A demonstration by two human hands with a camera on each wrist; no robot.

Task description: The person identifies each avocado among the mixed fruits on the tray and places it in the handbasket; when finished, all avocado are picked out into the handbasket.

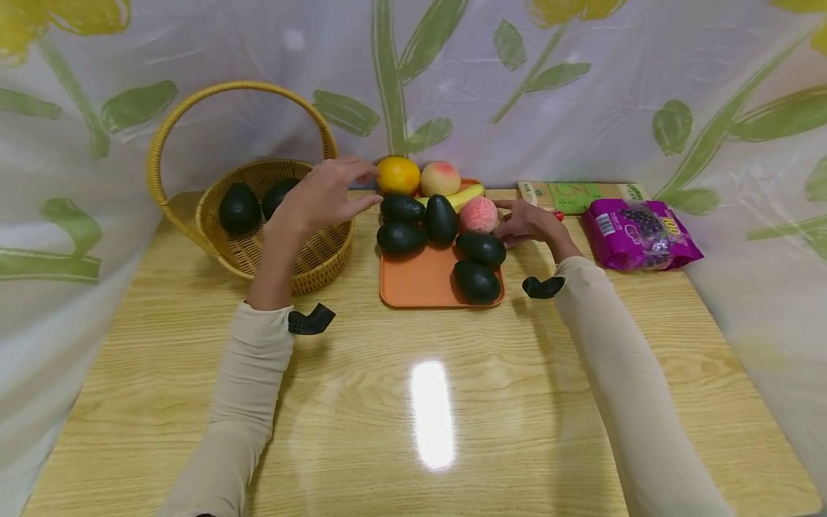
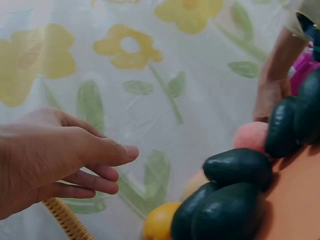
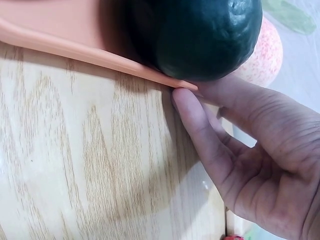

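My left hand (image 1: 321,188) hovers over the right side of a wicker basket (image 1: 316,276), thumb and fingers apart and nothing between them. Its fingertips point toward the orange fruit (image 1: 398,175); the left wrist view also shows this hand (image 2: 75,157) holding nothing. At the right edge of an orange tray (image 1: 420,283), my right hand (image 1: 530,221) grips the rim, seen close up in the right wrist view (image 3: 265,145). Dark green avocados (image 1: 441,221), a pink speckled peach (image 1: 478,215), another peach (image 1: 441,178) and a banana (image 1: 470,195) crowd the tray.
Two avocados (image 1: 240,208) lie in the basket, whose tall handle (image 1: 242,86) arches up. Right of the tray are a purple grape-print package (image 1: 639,235) and a flat green packet (image 1: 571,194). A flower-patterned curtain (image 1: 258,43) stands behind the wooden table (image 1: 362,402).
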